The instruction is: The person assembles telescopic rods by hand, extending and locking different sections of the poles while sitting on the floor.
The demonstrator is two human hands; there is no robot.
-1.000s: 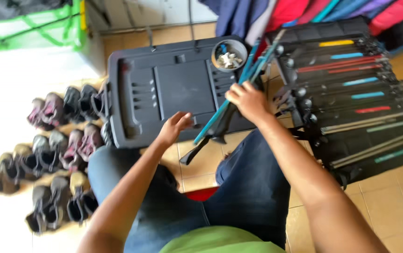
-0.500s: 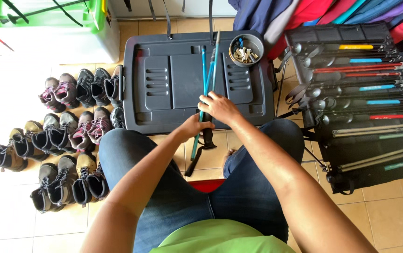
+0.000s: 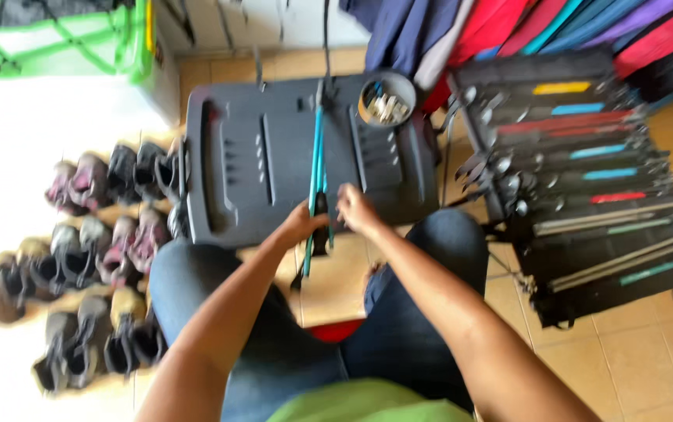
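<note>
Brown and purple boots (image 3: 78,258) sit in rows on the floor at the far left, beside the seated person's knee. Next along, a dark grey plastic case (image 3: 250,172) lies flat, a round tub of small metal bits (image 3: 386,103) near its top corner. Left hand (image 3: 303,227) is closed around the teal trekking poles (image 3: 317,168), which run straight up across the case. Right hand (image 3: 356,209) is just beside it, fingers pinching at the poles' dark handle end. Further right, a black rack of folded poles (image 3: 587,187) with coloured bands lies spread out.
</note>
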